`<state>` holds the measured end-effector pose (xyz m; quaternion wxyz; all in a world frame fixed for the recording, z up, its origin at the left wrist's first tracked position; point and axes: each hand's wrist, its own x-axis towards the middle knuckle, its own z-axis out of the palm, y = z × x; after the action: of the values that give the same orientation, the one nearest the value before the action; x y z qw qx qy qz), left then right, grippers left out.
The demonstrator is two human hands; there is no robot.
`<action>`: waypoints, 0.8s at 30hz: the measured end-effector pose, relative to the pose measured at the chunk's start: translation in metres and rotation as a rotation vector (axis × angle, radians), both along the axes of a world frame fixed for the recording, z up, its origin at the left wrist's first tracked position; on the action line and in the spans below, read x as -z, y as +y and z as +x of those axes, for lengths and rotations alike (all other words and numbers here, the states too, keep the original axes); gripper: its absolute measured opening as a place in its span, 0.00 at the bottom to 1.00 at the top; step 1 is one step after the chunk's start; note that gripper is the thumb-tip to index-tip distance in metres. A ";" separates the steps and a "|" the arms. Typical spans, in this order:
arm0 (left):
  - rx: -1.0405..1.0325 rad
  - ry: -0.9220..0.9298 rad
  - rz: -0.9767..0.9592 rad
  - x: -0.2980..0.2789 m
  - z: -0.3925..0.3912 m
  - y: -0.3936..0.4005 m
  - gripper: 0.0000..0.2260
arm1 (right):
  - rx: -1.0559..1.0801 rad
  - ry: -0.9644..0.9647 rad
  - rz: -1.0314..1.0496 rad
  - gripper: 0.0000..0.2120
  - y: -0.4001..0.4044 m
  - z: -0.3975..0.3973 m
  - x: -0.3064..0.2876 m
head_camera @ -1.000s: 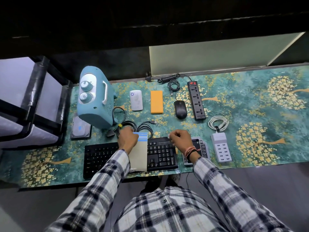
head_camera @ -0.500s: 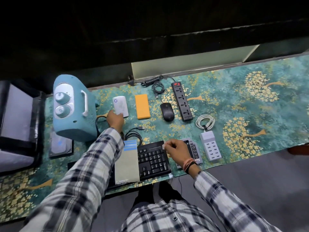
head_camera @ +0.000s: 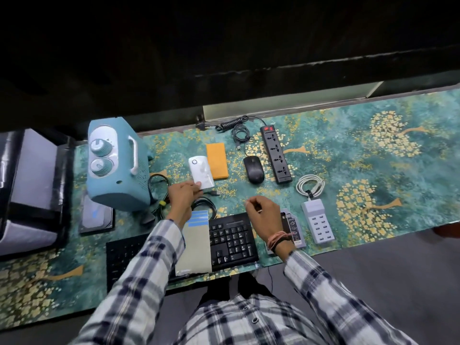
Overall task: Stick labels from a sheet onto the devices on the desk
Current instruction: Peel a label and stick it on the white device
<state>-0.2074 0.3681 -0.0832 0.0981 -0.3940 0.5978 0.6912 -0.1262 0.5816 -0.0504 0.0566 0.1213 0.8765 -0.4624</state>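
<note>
White and glossy, the small rounded plastic device [head_camera: 200,176] is gripped at its near end by the left hand [head_camera: 182,198], whose fingers are closed around it between the teal heater [head_camera: 117,165] and the flat orange pad [head_camera: 217,161]. The right hand [head_camera: 264,213] hovers above the black keyboard [head_camera: 231,237] with thumb and forefinger pinched together, perhaps on a peeled label too small to make out. The beige label sheet [head_camera: 195,242], blue strips at its far end, lies across the keyboard on the patterned green worktop [head_camera: 373,175].
</note>
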 end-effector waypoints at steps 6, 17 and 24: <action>-0.019 0.015 0.096 -0.031 0.055 0.024 0.03 | -0.138 0.264 0.252 0.05 -0.031 -0.025 0.000; 0.034 0.085 0.144 -0.059 0.076 0.034 0.05 | -0.406 0.547 0.590 0.05 -0.047 -0.037 0.002; 0.044 0.088 0.151 -0.058 0.077 0.033 0.01 | -0.462 0.570 0.618 0.06 -0.044 -0.038 0.003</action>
<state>-0.1300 0.4011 -0.0251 0.1164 -0.3414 0.5561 0.7487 -0.1638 0.5376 -0.0534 -0.1235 -0.1972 0.9575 -0.1702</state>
